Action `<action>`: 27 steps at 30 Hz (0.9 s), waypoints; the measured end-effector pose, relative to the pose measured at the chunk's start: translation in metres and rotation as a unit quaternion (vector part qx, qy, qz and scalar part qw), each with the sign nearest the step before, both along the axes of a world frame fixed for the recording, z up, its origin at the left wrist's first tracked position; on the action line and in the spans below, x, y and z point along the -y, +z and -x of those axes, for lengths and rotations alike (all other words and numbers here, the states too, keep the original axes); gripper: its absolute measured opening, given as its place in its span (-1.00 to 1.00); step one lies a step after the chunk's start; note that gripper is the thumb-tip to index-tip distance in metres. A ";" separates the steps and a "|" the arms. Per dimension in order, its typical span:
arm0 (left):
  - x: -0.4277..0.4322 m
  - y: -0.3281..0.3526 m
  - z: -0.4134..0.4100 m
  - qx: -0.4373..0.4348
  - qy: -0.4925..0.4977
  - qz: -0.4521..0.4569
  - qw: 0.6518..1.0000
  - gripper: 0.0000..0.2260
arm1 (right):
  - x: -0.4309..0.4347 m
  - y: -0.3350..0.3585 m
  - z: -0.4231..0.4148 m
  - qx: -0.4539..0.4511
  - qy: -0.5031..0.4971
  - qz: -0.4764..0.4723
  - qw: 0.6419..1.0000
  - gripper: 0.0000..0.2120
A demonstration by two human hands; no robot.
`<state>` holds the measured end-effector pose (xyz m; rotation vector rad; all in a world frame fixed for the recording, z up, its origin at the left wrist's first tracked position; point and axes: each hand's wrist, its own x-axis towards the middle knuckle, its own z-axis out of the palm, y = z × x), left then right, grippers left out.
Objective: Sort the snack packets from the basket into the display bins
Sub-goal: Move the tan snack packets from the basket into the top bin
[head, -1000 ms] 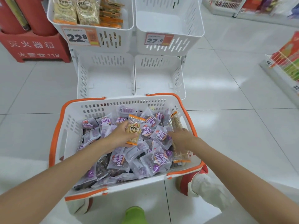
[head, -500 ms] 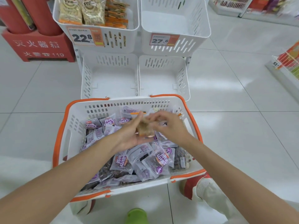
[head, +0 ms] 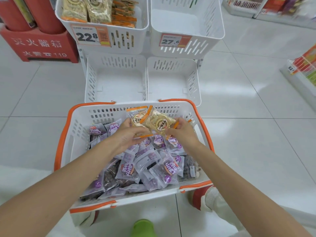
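Left hand (head: 126, 135), right hand (head: 183, 132) each pinch 1 of 2 orange-edged packets (head: 159, 123), fingers curled on edges, overlapped above basket (head: 63, 137) far end. Probably pairing them for upper-left bin (head: 138, 40), same snack inside. Purple packets (head: 169, 168) lie in basket.

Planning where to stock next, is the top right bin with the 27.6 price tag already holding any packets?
No, the top right bin shows only its bare white floor and walls, with no packets inside.
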<state>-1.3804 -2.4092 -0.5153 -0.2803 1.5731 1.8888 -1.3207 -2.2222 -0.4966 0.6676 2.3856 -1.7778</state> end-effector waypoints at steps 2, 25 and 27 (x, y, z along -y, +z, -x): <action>0.004 0.003 0.002 -0.030 -0.033 0.026 0.999 -0.46 | -0.008 0.007 0.002 -0.032 0.095 -0.067 0.993 -0.77; 0.002 -0.026 -0.019 0.013 -0.071 0.065 0.995 -0.68 | -0.073 -0.092 -0.020 -0.001 0.055 -0.413 0.909 -0.69; 0.005 -0.027 -0.016 0.001 -0.040 0.082 0.996 -0.37 | -0.067 -0.076 -0.017 -0.053 -0.004 -0.325 0.944 -0.82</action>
